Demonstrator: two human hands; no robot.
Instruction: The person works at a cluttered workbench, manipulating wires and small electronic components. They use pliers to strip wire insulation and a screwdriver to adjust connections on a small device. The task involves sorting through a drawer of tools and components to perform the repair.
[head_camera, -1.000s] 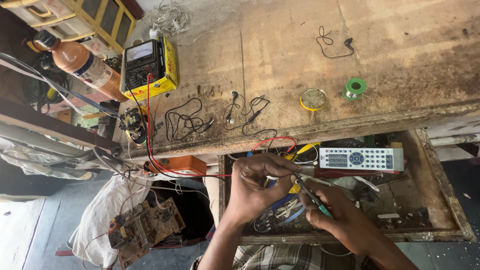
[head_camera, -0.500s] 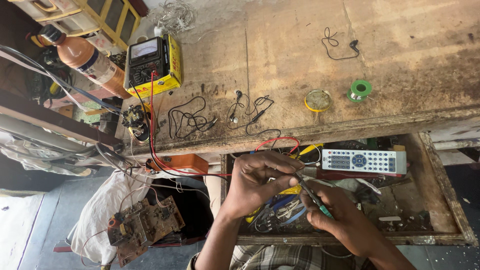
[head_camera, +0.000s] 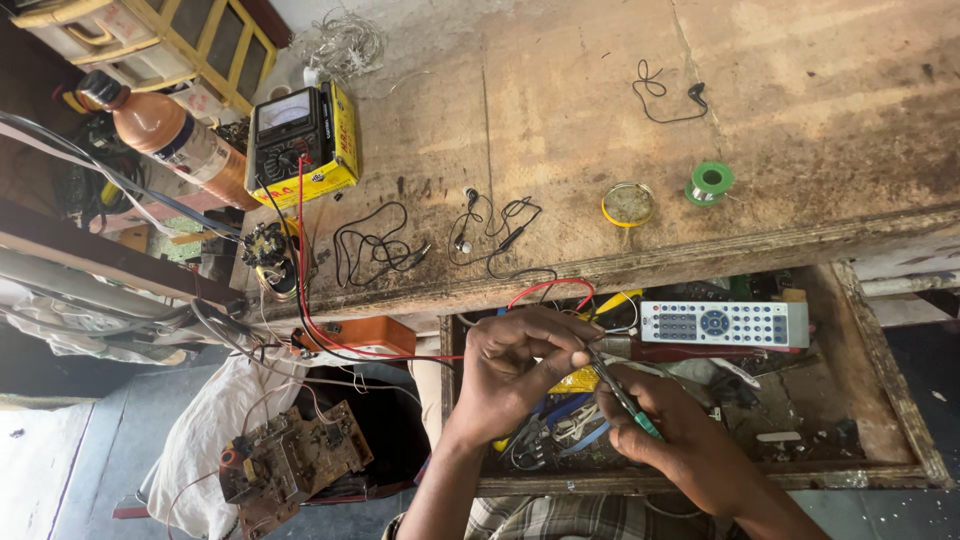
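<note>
Over an open wooden drawer (head_camera: 900, 420) my left hand (head_camera: 515, 375) pinches a small part between thumb and fingers, too small to identify. My right hand (head_camera: 680, 435) grips a thin tool (head_camera: 622, 395) with a dark shaft and green handle, its tip meeting the left fingertips. A grey remote control (head_camera: 725, 325) lies in the drawer just behind the hands, among tangled wires and tools. Red and black leads (head_camera: 400, 352) run from the left hand's side toward a yellow-cased analog multimeter (head_camera: 305, 140) on the bench.
On the worn wooden bench (head_camera: 800, 90) lie earphones (head_camera: 490, 225), a black cable (head_camera: 665, 95), a round yellow tin (head_camera: 627, 203) and a green solder spool (head_camera: 709, 182). A brown bottle (head_camera: 165, 135) stands far left. A circuit board (head_camera: 290, 465) rests on a white bag below.
The view has shifted slightly; both hands stay together over the drawer, fingers adjusted only a little around the small part and the tool.
</note>
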